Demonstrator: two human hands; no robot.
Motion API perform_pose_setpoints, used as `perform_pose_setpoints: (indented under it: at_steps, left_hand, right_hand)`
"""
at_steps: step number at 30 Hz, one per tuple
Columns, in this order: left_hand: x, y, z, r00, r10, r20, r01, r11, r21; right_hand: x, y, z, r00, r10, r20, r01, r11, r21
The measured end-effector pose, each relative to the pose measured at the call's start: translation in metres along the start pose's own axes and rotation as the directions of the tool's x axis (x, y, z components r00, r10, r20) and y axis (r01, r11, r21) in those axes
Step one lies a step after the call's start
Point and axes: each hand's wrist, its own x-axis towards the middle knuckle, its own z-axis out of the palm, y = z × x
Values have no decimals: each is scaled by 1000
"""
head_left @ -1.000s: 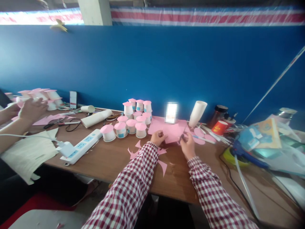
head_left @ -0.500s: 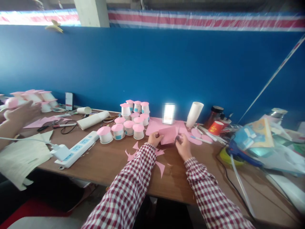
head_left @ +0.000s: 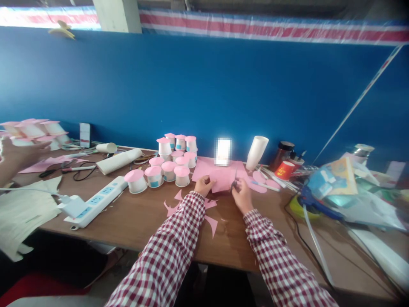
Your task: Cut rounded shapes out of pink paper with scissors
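Pinched in my left hand (head_left: 204, 186) is a piece of pink paper (head_left: 222, 180). My right hand (head_left: 242, 195) is closed on dark-handled scissors (head_left: 234, 182), whose blades point up at the right edge of that paper. Behind both hands a larger pink sheet (head_left: 200, 168) lies on the table. Pink paper scraps (head_left: 211, 224) are scattered around my left forearm. Paper cups with pink paper tops (head_left: 182, 175) stand in a group, partly stacked, to the left of my left hand. Pink paper discs (head_left: 259, 187) lie to the right of my right hand.
A white power strip (head_left: 99, 202) lies at the left, near another person's hand (head_left: 24, 155). A tall cup stack (head_left: 257, 152), a red cup (head_left: 284, 170) and a dark jar (head_left: 281, 154) stand at the back right. Plastic bags (head_left: 354, 196) and cables fill the right side.
The view has shifted slightly, so most things appear further left. The pink piece and the scissors are still held, with the scissors' blades more upright at the paper's edge.
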Motion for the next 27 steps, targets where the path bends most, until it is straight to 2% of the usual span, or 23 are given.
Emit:
perform_pose_setpoints:
  at_steps: [6, 11, 21, 27]
  left_hand:
    - [-3, 1, 2, 998, -39, 46, 36, 997, 61]
    - [-6, 8, 4, 998, 4, 67, -11, 995, 101]
    - [-7, 6, 4, 996, -83, 38, 78, 990, 118]
    - [-3, 3, 1, 999, -40, 17, 38, 989, 143]
  right_hand:
    - [0, 0, 0, 1000, 3, -13, -3, 1000, 5]
    - [1, 2, 1, 999, 17, -33, -17, 1000, 12]
    - [1, 1, 0, 999, 20, -25, -20, 1000, 24]
    - [1, 0, 1, 1000, 15, -22, -14, 1000, 26]
